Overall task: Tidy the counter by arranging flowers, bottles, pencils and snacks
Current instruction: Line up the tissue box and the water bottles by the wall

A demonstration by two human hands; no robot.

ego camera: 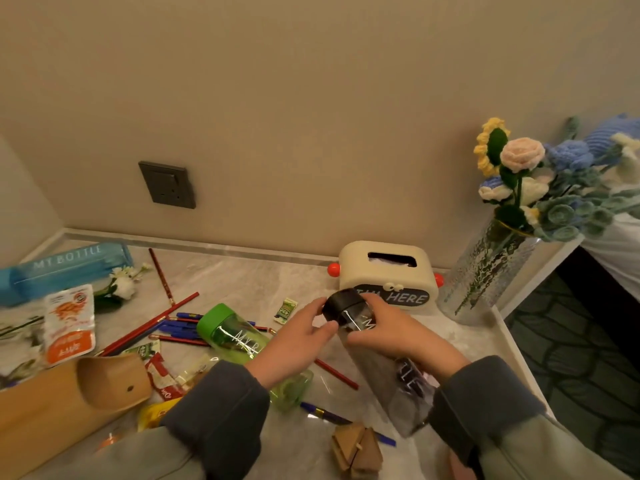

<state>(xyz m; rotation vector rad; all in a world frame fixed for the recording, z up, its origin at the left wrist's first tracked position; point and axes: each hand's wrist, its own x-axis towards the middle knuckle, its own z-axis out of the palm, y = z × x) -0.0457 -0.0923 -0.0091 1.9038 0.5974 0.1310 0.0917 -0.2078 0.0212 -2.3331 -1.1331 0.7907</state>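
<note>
My right hand (pixel 393 332) grips a clear dark-tinted bottle (pixel 391 377) just below its black cap (pixel 343 304); the bottle lies tilted above the counter. My left hand (pixel 304 336) holds the cap end from the left, thumb under the neck. A green-capped bottle (pixel 235 336) lies on its side to the left, partly under my left forearm. A blue bottle (pixel 65 266) lies at the far left. Red and blue pencils (pixel 173 327) are scattered mid-counter. Crocheted flowers (pixel 530 174) stand in a glass vase (pixel 485 271) at the right. An orange snack pouch (pixel 69 323) lies left.
A cream tissue box (pixel 384 268) sits against the wall behind my hands. A bamboo holder (pixel 72 400) lies on its side at front left, with small snack packets (pixel 162 375) beside it. A white flower sprig (pixel 123 284) lies near the blue bottle. A brown wooden piece (pixel 356 450) sits at front.
</note>
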